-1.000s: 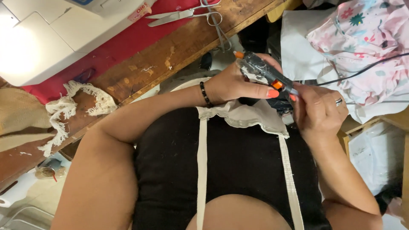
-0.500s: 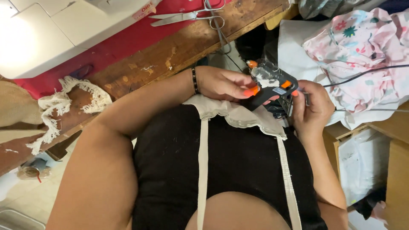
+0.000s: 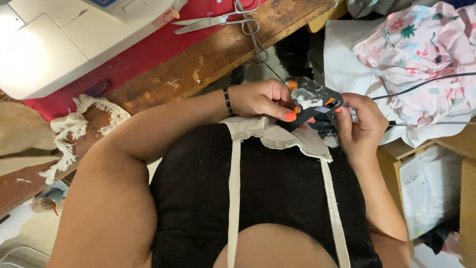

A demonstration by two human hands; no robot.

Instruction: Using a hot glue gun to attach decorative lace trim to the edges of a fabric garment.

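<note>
Cluttered sewing corner: worn wooden table (image 3: 208, 59) runs across the upper left of the frame, with a red mat under a white sewing machine (image 3: 64, 34).

Grip: both hands meet right of centre on a black hot glue gun (image 3: 317, 106) with orange trim. Left hand (image 3: 260, 99) pinches the gun's front end, fingertips closed on it. Right hand (image 3: 359, 121) is curled shut around the rear, by the cord. Gun sits just above the folded beige fabric edge (image 3: 282, 134) lying on the black-clothed lap.

Change: compared with 1 s ago, the gun sits lower and closer to the beige edge, and both hands have drawn in toward the lap. Reads as the tool being settled over the fabric.

Outward: 2 beige straps (image 3: 234, 198) run down the lap. Scissors (image 3: 213, 20) lie at top centre. Floral cloth (image 3: 416, 54) is piled at upper right, and frayed lace trim (image 3: 74, 124) lies at left.
</note>
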